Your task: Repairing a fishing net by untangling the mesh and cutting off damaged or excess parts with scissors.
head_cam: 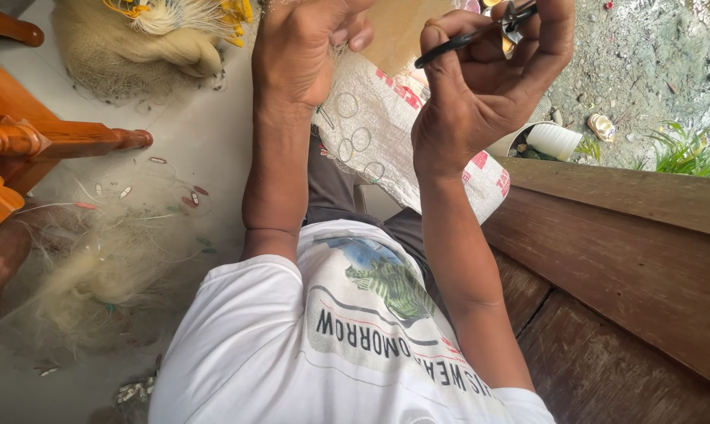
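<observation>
Right hand (481,86) fingers pinching one pair of scissors (481,31), left hand (304,51) fingers curled, grip unclear, four wire rings (360,139) on sack (394,118)

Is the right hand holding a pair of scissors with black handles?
Yes, the right hand grips black-handled scissors near the top of the view, its fingers curled around the handle loops.

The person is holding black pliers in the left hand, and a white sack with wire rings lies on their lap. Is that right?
Not quite. The black pliers are in the right hand, not the left. The left hand is raised beside it, fingers curled. The rest holds: the white sack with wire rings lies on the lap, as the head view shows.
</observation>
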